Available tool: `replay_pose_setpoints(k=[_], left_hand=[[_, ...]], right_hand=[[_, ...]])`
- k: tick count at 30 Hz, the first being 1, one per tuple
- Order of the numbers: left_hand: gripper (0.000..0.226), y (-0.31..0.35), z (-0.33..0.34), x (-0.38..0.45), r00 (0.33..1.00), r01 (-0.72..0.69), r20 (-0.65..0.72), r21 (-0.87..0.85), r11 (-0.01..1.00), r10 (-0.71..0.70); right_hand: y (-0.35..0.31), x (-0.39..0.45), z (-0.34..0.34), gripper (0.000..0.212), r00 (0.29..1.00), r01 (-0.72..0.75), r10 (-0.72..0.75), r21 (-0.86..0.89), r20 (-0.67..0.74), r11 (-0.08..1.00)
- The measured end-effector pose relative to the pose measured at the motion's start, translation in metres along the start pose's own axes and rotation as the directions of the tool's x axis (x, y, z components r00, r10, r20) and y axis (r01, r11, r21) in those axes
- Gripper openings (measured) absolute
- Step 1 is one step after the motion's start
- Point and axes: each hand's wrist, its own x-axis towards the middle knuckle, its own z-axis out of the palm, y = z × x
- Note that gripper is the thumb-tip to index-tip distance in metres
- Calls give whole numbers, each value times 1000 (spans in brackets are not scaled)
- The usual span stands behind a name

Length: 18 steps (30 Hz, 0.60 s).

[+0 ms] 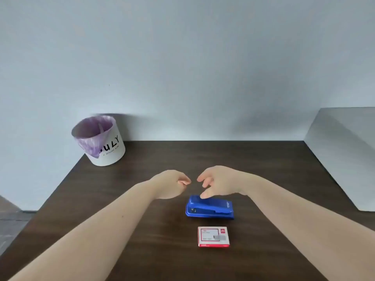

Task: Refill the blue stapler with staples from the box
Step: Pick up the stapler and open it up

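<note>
A blue stapler lies closed on the dark wooden table, its long side facing me. In front of it, nearer to me, lies a small red and white staple box, flat and closed. My right hand hovers just behind the stapler with fingers spread and curled down; its thumb tip is at the stapler's back left corner. My left hand floats to the left of the right one, fingers loosely curled, holding nothing. Both hands are empty.
A white round bin with a purple liner stands at the table's far left corner against the wall. A grey slanted panel borders the table's right side. The table's left edge drops to the floor.
</note>
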Motion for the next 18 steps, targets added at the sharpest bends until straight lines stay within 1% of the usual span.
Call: replay_pose_setpoints(k=[3, 5, 7, 11, 15, 18], left_hand=[[37, -13, 21, 6, 999, 18, -29, -8, 1000, -18], [35, -21, 35, 8, 998, 9, -64, -4, 1000, -9], [35, -27, 48, 8, 994, -14, -109, -17, 1000, 12], [35, -35, 69, -1, 974, -69, -223, -92, 993, 47], [41, -34, 99, -20, 949, -133, -292, -42, 990, 115], [41, -35, 113, -31, 930, -173, -333, -19, 985, 157]], right_hand=[[13, 8, 18, 54, 1000, 4, -3, -6, 6, 1000], [21, 12, 29, 53, 999, 31, -30, 17, -33, 999], [29, 10, 38, 50, 992, 75, -71, 40, -109, 996], [42, 2, 56, 42, 933, 169, -198, -119, -300, 978], [54, -7, 83, 44, 874, 141, -241, -256, -422, 956], [58, -16, 95, 42, 845, 125, -239, -257, -479, 958]])
